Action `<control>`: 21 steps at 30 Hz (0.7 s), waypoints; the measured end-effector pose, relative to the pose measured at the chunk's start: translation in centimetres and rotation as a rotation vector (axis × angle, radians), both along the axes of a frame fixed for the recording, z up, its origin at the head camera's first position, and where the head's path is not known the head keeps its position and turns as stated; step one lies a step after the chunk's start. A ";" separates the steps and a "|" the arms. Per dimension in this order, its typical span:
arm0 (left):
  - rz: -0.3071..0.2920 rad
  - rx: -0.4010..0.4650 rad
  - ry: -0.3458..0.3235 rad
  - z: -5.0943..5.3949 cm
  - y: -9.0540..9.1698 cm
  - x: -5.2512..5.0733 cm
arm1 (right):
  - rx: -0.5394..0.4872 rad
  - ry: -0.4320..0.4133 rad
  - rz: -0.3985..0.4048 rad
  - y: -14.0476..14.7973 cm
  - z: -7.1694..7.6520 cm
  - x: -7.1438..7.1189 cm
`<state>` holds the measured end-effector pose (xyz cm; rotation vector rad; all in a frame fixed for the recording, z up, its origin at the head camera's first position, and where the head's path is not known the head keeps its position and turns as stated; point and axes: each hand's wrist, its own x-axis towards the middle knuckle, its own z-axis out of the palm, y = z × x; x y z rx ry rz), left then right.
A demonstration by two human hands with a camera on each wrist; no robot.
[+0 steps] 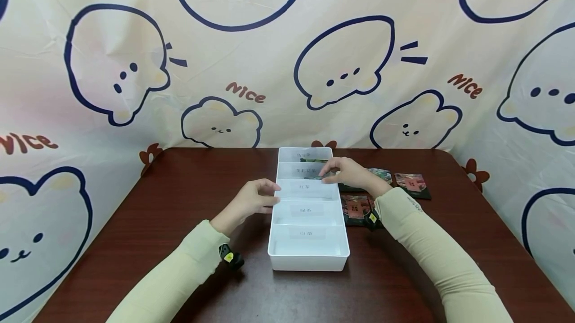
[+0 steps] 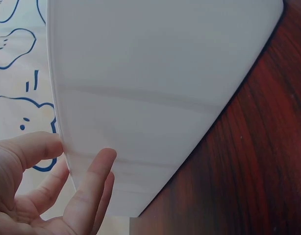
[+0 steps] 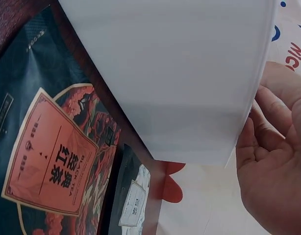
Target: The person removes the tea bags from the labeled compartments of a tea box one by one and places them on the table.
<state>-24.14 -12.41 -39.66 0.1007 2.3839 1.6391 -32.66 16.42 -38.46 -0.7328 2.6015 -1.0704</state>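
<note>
A long white divided box (image 1: 310,262) stands in the middle of the table, with a paper label in each compartment. My left hand (image 1: 252,198) is at its left side, fingers loosely bent; in the left wrist view, fingertips touch the rim (image 2: 57,112). Over the second compartment from the back, my right hand (image 1: 348,172) pinches a tea packet (image 1: 313,178) whose dark green edge shows; most of it is hidden inside. Another tea packet (image 1: 314,160) lies in the rearmost compartment. The right wrist view shows my curled fingers (image 3: 268,110) at the rim, their tips partly hidden.
Right of the box lie more tea packets: a red-labelled black tea packet (image 1: 355,208), another red-labelled one (image 1: 412,184) farther right, and a pale-labelled packet (image 1: 379,175) behind my right wrist. A printed cloth (image 1: 278,63) hangs behind the brown table (image 1: 202,178).
</note>
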 end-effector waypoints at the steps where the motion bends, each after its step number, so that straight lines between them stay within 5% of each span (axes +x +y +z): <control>1: 0.000 0.001 0.000 0.0 0.0 0.0 | 0.009 0.007 0.001 0.0 0.0 0.0; 21: -0.009 0.009 -0.006 0.1 0.0 0.0 | 0.000 0.023 0.000 0.1 0.4 0.1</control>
